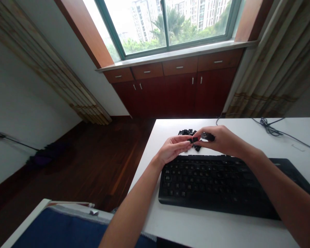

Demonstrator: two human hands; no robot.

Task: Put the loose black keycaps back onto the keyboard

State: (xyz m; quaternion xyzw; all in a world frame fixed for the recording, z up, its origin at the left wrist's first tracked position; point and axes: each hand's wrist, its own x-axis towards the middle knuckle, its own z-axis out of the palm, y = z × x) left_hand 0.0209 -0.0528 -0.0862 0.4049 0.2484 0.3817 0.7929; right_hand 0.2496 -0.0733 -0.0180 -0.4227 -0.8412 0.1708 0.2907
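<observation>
A black keyboard [222, 184] lies on the white table [217, 230], with gaps where some keycaps are out. Behind it sits a small pile of loose black keycaps [187, 132]. Both hands are raised just above the keyboard's far edge. My left hand [173, 148] pinches a small black keycap [194, 140] at its fingertips. My right hand [220, 139] is closed on a small black tool [208, 136], whose tip meets that keycap.
A black cable [271, 129] runs over the table's far right. Dark wooden floor lies to the left, with a broom [41, 156] against the wall. Red-brown cabinets [175, 86] stand under the window. A blue cloth [64, 230] is at bottom left.
</observation>
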